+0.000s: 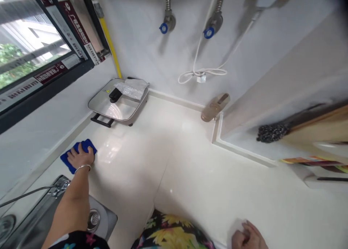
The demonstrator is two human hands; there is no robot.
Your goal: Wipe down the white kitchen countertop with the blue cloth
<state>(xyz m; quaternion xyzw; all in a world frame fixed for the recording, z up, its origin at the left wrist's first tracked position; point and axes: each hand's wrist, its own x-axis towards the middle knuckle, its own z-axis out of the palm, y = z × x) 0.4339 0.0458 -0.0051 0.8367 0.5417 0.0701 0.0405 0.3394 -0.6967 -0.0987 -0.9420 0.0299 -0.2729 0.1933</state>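
Note:
My left hand (81,157) presses a folded blue cloth (87,144) onto the white countertop (187,158), between the sink and the back-left wall. Its fingers are bent over the cloth, and a bracelet circles the wrist. At the bottom right, my right hand (248,237) rests by the counter's front edge with its fingers curled in. Nothing shows in it. An electric pan (116,103) with a glass lid stands in the corner beyond the cloth. On that lid lies a crumpled silvery-white sheet or bag (133,87), beside the black knob.
A steel sink (110,214) with a faucet (61,186) lies under my left arm. A brown bottle-like object (215,107) leans near the wall corner. Above are two blue-handled valves (163,28) and a looped white cord (194,74). A steel-wool scrubber (272,133) is at right.

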